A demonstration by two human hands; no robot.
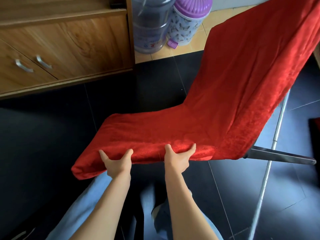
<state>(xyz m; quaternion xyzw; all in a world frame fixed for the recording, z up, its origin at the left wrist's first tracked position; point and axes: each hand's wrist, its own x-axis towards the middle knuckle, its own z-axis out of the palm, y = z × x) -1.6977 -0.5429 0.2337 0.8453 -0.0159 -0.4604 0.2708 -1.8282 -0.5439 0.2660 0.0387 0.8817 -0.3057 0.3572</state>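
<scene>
I have the red-covered chair [190, 122] tilted over the dark floor [43, 135]. My left hand [116, 161] and right hand [180, 156] sit side by side, fingers clamped on the seat's near edge. Beyond it stand a wooden cabinet [69, 40], a water jug [150, 23] and a purple-lidded bin [187, 21], its contents hidden.

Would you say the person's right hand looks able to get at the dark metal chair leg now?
Probably yes: the right hand grips the red fabric-covered chair seat, and the dark metal chair leg juts out right of it, nothing between.

Wooden cabinet [65, 42] — water jug [150, 25], purple-lidded bin [187, 23]
</scene>
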